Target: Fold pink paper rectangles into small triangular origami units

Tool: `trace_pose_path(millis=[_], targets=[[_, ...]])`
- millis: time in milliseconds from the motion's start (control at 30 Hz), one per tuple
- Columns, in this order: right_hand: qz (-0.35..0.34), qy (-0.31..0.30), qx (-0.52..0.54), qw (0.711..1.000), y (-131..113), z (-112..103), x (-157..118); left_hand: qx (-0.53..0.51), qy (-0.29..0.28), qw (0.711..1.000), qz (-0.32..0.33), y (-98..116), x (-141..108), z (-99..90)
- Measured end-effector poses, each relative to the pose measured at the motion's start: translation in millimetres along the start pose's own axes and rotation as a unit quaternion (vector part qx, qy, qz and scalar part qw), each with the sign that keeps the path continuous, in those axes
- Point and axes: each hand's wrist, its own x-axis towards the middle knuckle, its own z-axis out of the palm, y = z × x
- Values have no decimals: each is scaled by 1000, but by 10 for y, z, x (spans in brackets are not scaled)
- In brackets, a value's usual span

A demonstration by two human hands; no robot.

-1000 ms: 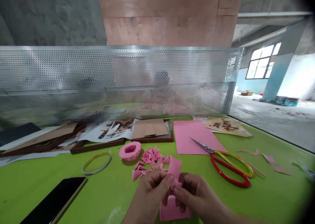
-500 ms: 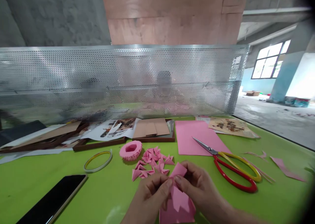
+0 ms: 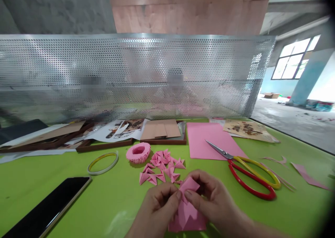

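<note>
Being pinched tight by the left hand (image 3: 157, 210) and right hand (image 3: 211, 199), a pink paper piece (image 3: 188, 213) is held over the green table (image 3: 52, 168), while many folded triangles (image 3: 162, 168) lie done nearby, beside a round pink paper ring (image 3: 138, 153).

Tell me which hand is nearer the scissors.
Right. The right hand is just left of the scissors, not touching them. The left hand is farther left, past the right hand; both hold the pink paper.
</note>
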Motion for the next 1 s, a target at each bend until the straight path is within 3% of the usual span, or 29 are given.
trace_pose_path(millis=[200,467,667,1000], targets=[[-20,-1,-48,999,-32,-22,-17,0,-16,1000,-15,15,-5,-16],[-129,-12,-106,986,-86,-79,-16,-64,25,996,-51,51,-12,-1],[-144,-47,-119,981,-102,-129,-29,-126,-17,989,-76,61,-18,-23],[-167,-55,-150,973,-173,-139,-40,-127,-60,989,-46,43,34,-113]])
